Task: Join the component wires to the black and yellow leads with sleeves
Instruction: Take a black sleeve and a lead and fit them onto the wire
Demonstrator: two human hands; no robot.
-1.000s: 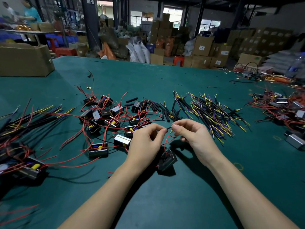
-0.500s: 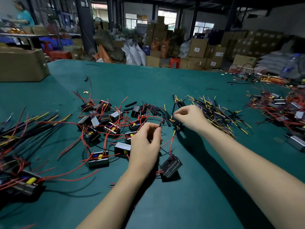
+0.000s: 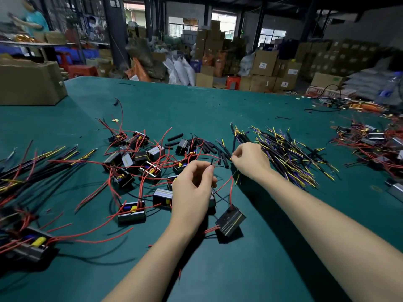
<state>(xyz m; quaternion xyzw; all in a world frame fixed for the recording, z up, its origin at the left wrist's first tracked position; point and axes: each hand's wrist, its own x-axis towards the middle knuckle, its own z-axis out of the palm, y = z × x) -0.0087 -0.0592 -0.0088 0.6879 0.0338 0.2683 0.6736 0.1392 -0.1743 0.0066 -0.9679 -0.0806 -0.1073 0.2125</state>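
Note:
My left hand (image 3: 193, 188) pinches the thin black wire (image 3: 212, 162) of a black box component (image 3: 230, 219), whose end sticks up above my fingers. That component lies on the green table (image 3: 250, 269) just right of my left wrist, with red wires trailing from it. My right hand (image 3: 248, 159) reaches to the near edge of the pile of black and yellow leads (image 3: 285, 154) and pinches one lead there. Short black sleeves (image 3: 209, 147) lie scattered between the two hands.
Several more components with red wires (image 3: 139, 162) lie left of my hands. A bundle of long black, red and yellow wires (image 3: 32, 168) lies at the far left. Another heap of components (image 3: 375, 144) sits at the right. A cardboard box (image 3: 28, 83) stands back left.
My right hand left the left hand and reached out to the lead pile. The left hand stayed with the wire, raising it slightly. The component now lies further right.

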